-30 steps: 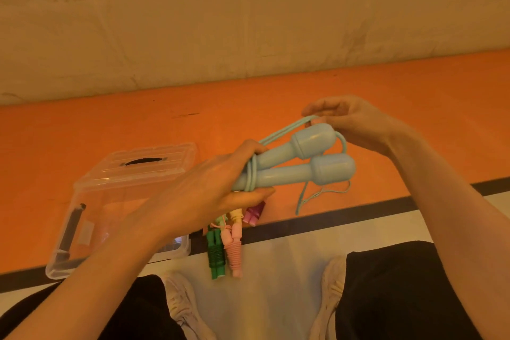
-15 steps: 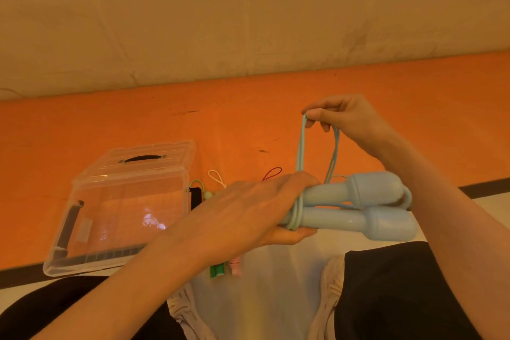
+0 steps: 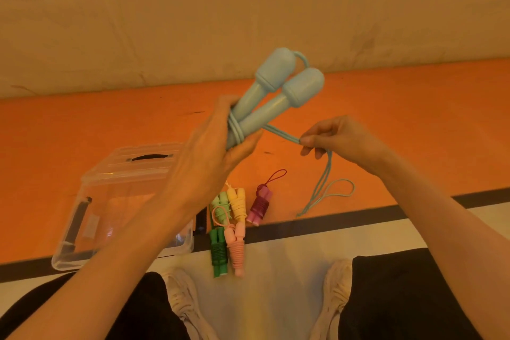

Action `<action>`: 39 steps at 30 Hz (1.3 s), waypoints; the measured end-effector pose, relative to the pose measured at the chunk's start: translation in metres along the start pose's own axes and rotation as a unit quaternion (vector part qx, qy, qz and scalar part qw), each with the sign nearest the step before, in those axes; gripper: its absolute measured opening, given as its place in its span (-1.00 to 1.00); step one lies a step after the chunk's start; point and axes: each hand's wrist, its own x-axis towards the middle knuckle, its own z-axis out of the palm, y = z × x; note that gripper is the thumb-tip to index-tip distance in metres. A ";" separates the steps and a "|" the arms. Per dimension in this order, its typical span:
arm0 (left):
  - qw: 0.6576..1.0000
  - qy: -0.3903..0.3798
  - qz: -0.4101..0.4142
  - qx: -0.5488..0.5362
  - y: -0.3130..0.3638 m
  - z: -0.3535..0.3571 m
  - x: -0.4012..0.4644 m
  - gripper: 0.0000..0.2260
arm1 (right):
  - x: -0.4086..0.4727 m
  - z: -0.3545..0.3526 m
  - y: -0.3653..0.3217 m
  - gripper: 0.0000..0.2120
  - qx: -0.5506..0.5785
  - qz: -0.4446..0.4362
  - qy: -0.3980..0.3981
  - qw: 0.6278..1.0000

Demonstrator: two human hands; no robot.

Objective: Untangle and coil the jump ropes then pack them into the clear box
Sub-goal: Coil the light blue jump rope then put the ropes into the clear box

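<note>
Above the floor, between both grips, the blue jump rope point(image 3: 276, 96) has its 2 handles clamped side by side in the left hand point(image 3: 209, 152), cord wound round their lower ends. Beside it, the right hand point(image 3: 334, 136) pinches the limp, light cord taut. Hard handles suit holding; cord slips. Below lie 5 coiled ropes point(image 3: 237, 215) beside the clear box point(image 3: 110, 201).

Blue handles point(image 3: 278, 91) look smooth matt plastic, clear box point(image 3: 91, 201) glossy see-thru plastic, wall point(image 3: 165, 22) prob. rough plaster.
</note>
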 end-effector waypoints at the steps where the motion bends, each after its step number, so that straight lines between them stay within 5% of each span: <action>1: 1.000 0.015 -0.005 -0.001 -0.003 -0.001 0.002 -0.77 | -0.002 0.002 0.000 -0.94 -0.007 0.006 -0.013 1.000; 15: 0.989 0.001 -0.032 0.144 -0.030 0.010 0.004 -0.65 | -0.054 0.062 -0.030 -0.87 -0.004 -0.016 -0.251 0.968; 25: 0.983 -0.053 -0.008 0.177 -0.033 0.006 -0.002 -0.29 | -0.062 0.034 -0.046 -0.87 0.075 -0.016 -0.287 0.955; 29: 0.977 -0.080 -0.003 0.198 -0.034 0.003 -0.004 -0.22 | -0.063 0.020 -0.047 -0.95 0.089 -0.047 -0.256 0.961; 39: 0.976 -0.112 0.016 0.185 -0.036 -0.005 -0.002 -0.14 | -0.053 0.018 -0.039 -0.79 0.248 -0.082 -0.211 0.942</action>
